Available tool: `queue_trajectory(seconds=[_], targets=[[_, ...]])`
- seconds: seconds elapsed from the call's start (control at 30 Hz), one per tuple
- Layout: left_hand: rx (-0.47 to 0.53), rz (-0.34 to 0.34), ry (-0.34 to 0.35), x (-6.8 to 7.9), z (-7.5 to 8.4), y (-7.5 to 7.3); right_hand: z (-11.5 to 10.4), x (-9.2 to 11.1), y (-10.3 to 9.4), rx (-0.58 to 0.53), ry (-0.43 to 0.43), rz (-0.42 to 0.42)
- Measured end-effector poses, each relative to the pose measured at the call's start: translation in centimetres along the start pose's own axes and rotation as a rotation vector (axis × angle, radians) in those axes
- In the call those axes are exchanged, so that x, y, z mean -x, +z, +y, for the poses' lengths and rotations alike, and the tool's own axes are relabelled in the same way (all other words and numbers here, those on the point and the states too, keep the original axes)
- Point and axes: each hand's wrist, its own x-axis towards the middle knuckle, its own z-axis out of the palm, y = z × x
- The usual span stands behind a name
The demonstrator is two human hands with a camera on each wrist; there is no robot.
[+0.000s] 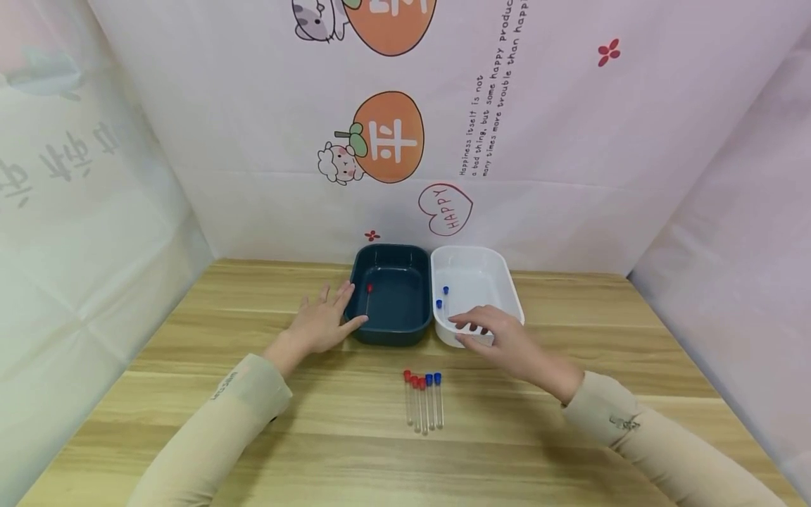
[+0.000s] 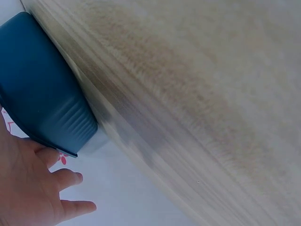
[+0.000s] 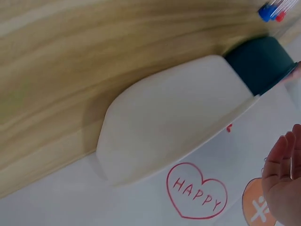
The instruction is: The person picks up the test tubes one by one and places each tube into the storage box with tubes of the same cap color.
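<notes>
My left hand (image 1: 322, 324) rests at the left rim of the dark teal basin (image 1: 393, 331), fingers spread and thumb reaching over the edge; the left wrist view shows its fingers by the outer rim. Inside that basin lies a red-capped test tube (image 1: 369, 290). My right hand (image 1: 497, 334) hovers over the near side of the white basin (image 1: 510, 292), fingers loosely bent and apart from the thumb, holding nothing. Two blue-capped test tubes (image 1: 445, 291) lie in the white basin, partly hidden. Nearer me, red-capped tubes (image 1: 415, 405) and blue-capped tubes (image 1: 438, 405) lie side by side.
The two basins stand side by side on the wooden table (image 1: 304, 436), near its back edge. Behind them hangs a white printed cloth (image 1: 538, 211) with orange pictures and lettering. More pale cloth (image 1: 728, 232) closes off the left and right sides.
</notes>
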Motion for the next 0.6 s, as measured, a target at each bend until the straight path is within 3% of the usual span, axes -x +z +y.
queue_trajectory(seconds=[0.2,0.47,0.6], targets=[[-0.002,-0.002,0.000,0.0,0.0,0.2,-1.1,1.2,1.2,0.034,-0.001,-0.079],[0.006,0.002,0.004,0.0,-0.1,0.1,-1.9,2.3,2.5,0.159,0.066,-0.329],[0.003,0.005,0.004,-0.1,-0.1,0.2,-1.9,2.7,3.2,0.166,0.098,-0.362]])
